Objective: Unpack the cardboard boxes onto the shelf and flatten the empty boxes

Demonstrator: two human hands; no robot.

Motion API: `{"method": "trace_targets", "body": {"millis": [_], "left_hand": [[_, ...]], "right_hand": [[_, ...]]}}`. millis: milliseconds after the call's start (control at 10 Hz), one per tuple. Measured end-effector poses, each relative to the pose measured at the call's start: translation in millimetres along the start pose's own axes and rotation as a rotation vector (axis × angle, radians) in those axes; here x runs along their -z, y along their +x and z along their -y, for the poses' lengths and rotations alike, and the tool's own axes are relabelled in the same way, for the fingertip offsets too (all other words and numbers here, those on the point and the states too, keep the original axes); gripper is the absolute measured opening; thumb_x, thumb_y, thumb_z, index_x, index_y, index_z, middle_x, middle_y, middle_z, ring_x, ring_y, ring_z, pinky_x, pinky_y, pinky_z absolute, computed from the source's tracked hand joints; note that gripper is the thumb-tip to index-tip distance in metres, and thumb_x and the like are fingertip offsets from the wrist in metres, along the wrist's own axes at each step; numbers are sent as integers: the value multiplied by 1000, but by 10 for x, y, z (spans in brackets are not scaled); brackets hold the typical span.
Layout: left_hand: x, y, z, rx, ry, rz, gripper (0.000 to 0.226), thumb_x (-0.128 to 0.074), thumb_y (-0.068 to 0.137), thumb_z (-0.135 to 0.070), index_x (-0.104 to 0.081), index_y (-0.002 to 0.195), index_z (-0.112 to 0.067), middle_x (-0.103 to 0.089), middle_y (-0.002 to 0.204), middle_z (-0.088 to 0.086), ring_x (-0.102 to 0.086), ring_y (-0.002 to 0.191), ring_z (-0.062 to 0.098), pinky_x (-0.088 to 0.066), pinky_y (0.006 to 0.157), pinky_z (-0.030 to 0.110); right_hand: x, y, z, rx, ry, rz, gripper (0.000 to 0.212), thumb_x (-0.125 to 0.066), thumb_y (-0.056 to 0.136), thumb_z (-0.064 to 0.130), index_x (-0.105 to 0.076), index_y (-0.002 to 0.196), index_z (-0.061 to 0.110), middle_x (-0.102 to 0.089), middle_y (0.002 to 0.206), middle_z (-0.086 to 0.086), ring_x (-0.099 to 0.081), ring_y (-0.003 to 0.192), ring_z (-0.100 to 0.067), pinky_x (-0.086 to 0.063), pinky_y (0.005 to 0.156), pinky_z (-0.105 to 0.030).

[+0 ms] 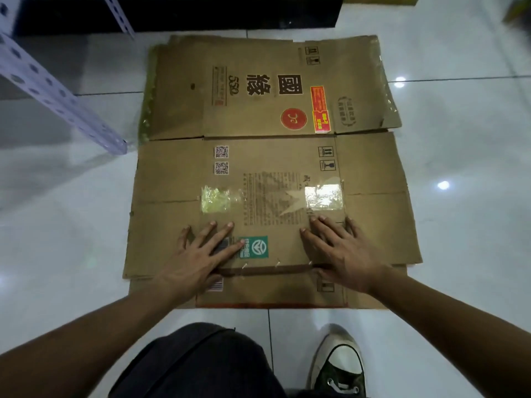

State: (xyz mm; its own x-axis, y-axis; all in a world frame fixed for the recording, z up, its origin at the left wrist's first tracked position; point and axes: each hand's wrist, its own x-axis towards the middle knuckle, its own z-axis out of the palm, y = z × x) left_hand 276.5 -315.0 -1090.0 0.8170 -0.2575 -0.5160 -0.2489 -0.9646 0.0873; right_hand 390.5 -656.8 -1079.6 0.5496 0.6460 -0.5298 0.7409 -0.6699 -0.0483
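A flattened brown cardboard box [270,165] lies spread on the tiled floor in front of me, printed side up with dark characters, red stickers, QR codes and patches of clear tape. My left hand [201,254] presses flat on its near panel beside a green label, fingers spread straight. My right hand [342,251] presses flat on the same panel further right, fingers straight, thumb at the near fold. More flattened cardboard [273,294] shows beneath the near edge.
A white perforated shelf upright [54,90] slants in at the left, its foot near the box's left edge. A dark shelf base [184,12] runs along the far side. My knee [201,366] and a black-and-white sneaker [339,366] are at the bottom.
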Motion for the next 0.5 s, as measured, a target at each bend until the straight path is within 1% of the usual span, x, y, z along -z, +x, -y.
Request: {"method": "trace_targets", "body": {"millis": [100,200,300,400,500], "left_hand": [[128,104,38,55,6,48,88,-42,100,-54,32,146,-49,38,159,-2,23,151,31,1,121,64],[318,193,36,118,-38,61,88,-47,102,-46,27,150,-48,34,161,-2,19,152,30,0,123,58],[370,200,0,156,-71,63,86,-49,103,-39,21,153,-46,25,165,-1,11,154,31,-5,124,55],[480,149,-115,175,-126,-30,81,-50,101,-44,8,157,-43,5,169,2,-2,154,30,-9,124,55],[632,173,-165,165,-149,-106,73,-48,101,-47,-3,158,-40,-5,169,1,-8,154,28,-10,124,54]], "right_hand": [[101,109,-45,-36,-4,17,85,-25,96,73,25,155,36,25,164,-1,19,153,-24,-2,123,-61],[236,202,-92,-70,22,13,84,-27,97,71,24,155,38,23,165,1,18,153,-23,-3,124,-60],[250,221,-100,-77,34,19,85,-30,96,71,19,157,38,17,168,0,13,155,-23,-3,124,-59],[325,210,-86,-73,46,-37,85,-32,95,73,10,159,36,0,170,-1,1,156,-24,-4,124,-59],[488,222,-79,-73,46,-62,84,-32,95,72,7,159,35,-4,169,-1,-4,156,-24,-4,124,-58]]}}
